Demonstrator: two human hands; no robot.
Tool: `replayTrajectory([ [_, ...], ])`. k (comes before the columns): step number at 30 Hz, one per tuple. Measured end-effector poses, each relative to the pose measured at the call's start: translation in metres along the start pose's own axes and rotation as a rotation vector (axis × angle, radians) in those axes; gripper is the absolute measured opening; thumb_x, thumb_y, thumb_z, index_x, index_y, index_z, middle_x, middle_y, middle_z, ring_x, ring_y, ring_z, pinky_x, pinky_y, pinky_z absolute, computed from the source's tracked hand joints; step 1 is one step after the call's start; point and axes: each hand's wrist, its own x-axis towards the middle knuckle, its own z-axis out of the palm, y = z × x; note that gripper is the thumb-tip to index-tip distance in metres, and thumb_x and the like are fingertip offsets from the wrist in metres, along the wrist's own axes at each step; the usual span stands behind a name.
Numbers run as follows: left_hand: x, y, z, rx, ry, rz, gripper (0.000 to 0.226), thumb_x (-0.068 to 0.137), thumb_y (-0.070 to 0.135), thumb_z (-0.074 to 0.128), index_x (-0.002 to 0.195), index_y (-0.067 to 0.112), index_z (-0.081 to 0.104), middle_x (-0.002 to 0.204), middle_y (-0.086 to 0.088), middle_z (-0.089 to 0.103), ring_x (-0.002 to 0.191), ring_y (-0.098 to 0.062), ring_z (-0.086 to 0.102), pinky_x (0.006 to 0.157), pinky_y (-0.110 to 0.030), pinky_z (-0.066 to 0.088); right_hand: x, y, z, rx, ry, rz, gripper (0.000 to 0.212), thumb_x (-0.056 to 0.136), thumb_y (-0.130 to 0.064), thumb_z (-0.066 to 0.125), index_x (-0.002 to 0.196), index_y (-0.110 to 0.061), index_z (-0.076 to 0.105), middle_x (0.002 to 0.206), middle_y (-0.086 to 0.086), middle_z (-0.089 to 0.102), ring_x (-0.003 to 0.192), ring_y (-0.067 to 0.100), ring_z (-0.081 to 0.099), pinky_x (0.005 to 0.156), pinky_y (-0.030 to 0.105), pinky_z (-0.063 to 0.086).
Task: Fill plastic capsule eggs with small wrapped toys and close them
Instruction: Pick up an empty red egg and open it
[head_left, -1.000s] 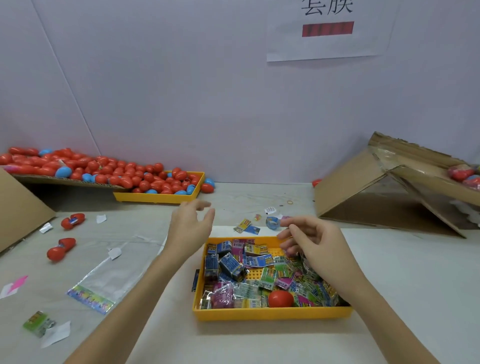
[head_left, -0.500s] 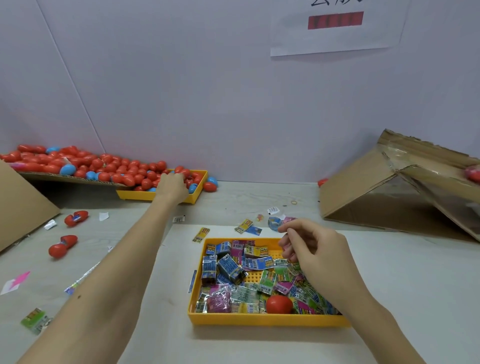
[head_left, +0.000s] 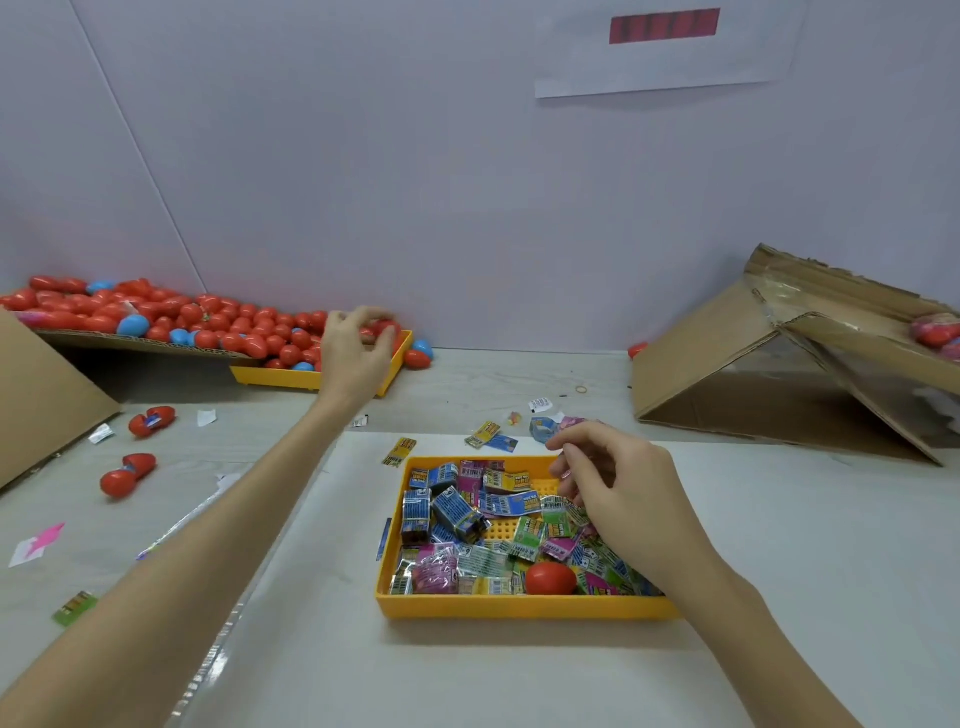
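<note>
Capsule eggs (head_left: 244, 332) at far left edge of tabletop (head_left: 779, 545): glossy smooth plastic, red and blue, with highlights. Near tray (head_left: 519, 607): matt yellow plastic, perforated floor. Wrapped toys (head_left: 457, 512) inside it: shiny crinkled film, printed. One red egg (head_left: 550, 578) among them: smooth, semi-gloss. Cardboard ramp (head_left: 717, 374) at right edge: rough brown corrugated board, torn edges, clear glossy tape. Tabletop: matt, pale, faintly grained. Wall sheet (head_left: 665, 57): matt white paper.

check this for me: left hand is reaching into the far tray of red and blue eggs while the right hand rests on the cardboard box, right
Not quite. The head view shows the right hand over the near yellow tray of wrapped toys, not on the cardboard box. The left hand does reach into the far tray of eggs.
</note>
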Motion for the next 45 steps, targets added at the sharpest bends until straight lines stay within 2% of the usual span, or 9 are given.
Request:
replayTrajectory([
  [2,-0.036,0.031,-0.006,-0.292,-0.122,-0.055,0.024,0.094,0.018,0.075,0.117,0.018,0.072,0.115,-0.004,0.067,0.091,-0.003,0.069,0.081,-0.019,0.057,-0.001,-0.002,0.001,0.015,0.011,-0.008,0.02,0.103,-0.008,0.058,0.11,-0.021,0.073,0.085,-0.008,0.073,0.078,0.005,0.071,0.073,0.022,0.061],
  [6,-0.112,0.076,-0.017,-0.53,-0.348,0.03,0.036,0.082,0.025,0.086,0.115,0.025,0.071,0.101,0.003,0.075,0.083,-0.008,0.072,0.076,-0.017,0.056,-0.002,-0.007,0.0,0.24,-0.038,0.04,0.024,0.105,-0.006,0.055,0.113,-0.019,0.074,0.091,-0.001,0.077,0.084,0.014,0.075,0.072,0.026,0.06],
  [9,-0.148,0.093,-0.019,-0.549,-0.371,0.085,0.053,0.08,0.028,0.085,0.128,0.022,0.064,0.104,0.004,0.077,0.093,-0.013,0.075,0.082,-0.024,0.059,-0.004,-0.017,0.0,0.515,-0.156,0.116,0.023,0.106,-0.013,0.055,0.121,-0.016,0.072,0.1,0.007,0.078,0.09,0.024,0.077,0.075,0.029,0.061],
  [13,-0.16,0.095,-0.021,-0.484,-0.372,0.142,0.043,0.087,0.032,0.076,0.127,0.02,0.067,0.114,0.007,0.075,0.104,-0.02,0.071,0.092,-0.039,0.059,-0.006,-0.026,0.0,0.784,-0.292,0.222,0.032,0.098,-0.034,0.061,0.121,-0.015,0.073,0.108,0.013,0.077,0.097,0.03,0.076,0.078,0.027,0.061],
  [25,-0.16,0.094,-0.027,-0.394,-0.331,0.415,0.05,0.089,0.025,0.08,0.136,0.017,0.064,0.14,0.004,0.06,0.115,-0.023,0.065,0.089,-0.029,0.057,-0.004,-0.029,0.005,0.947,-0.296,0.384,0.06,0.079,-0.052,0.074,0.107,0.001,0.072,0.084,0.009,0.066,0.075,0.016,0.061,0.077,0.028,0.056],
  [31,-0.156,0.085,-0.028,-0.342,-0.319,0.491,0.036,0.086,0.022,0.078,0.12,0.011,0.073,0.111,-0.001,0.07,0.103,-0.016,0.069,0.09,-0.032,0.058,-0.004,-0.024,0.01,0.77,-0.366,0.279,0.065,0.088,-0.057,0.065,0.094,0.008,0.065,0.075,0.006,0.056,0.07,0.017,0.048,0.066,0.024,0.044],
  [35,-0.156,0.082,-0.027,-0.465,-0.397,0.207,0.033,0.099,0.024,0.063,0.131,0.019,0.066,0.111,0.001,0.074,0.104,-0.017,0.072,0.091,-0.03,0.059,-0.002,-0.018,0.013,0.481,-0.254,0.229,0.056,0.101,-0.061,0.039,0.105,-0.019,0.076,0.087,0.003,0.075,0.071,0.013,0.063,0.058,0.025,0.047],
  [39,-0.146,0.075,-0.038,-0.768,-0.434,-0.122,0.029,0.108,0.018,0.049,0.132,0.022,0.064,0.108,-0.013,0.074,0.092,-0.027,0.074,0.085,-0.032,0.058,-0.005,0.001,0.017,-0.344,-0.133,-0.122,0.017,0.104,-0.027,0.061,0.109,-0.02,0.074,0.102,-0.003,0.067,0.096,0.013,0.057,0.09,0.036,0.049],
  [45,-0.136,0.073,-0.043,-1.005,-0.491,-0.365,0.036,0.094,0.026,0.063,0.128,0.015,0.067,0.103,-0.013,0.073,0.086,-0.02,0.07,0.076,-0.024,0.058,-0.001,-0.001,0.024,-0.61,-0.21,-0.016,0.024,0.094,-0.047,0.07,0.111,-0.03,0.073,0.113,-0.008,0.061,0.12,0.017,0.04,0.097,0.033,0.04],
])
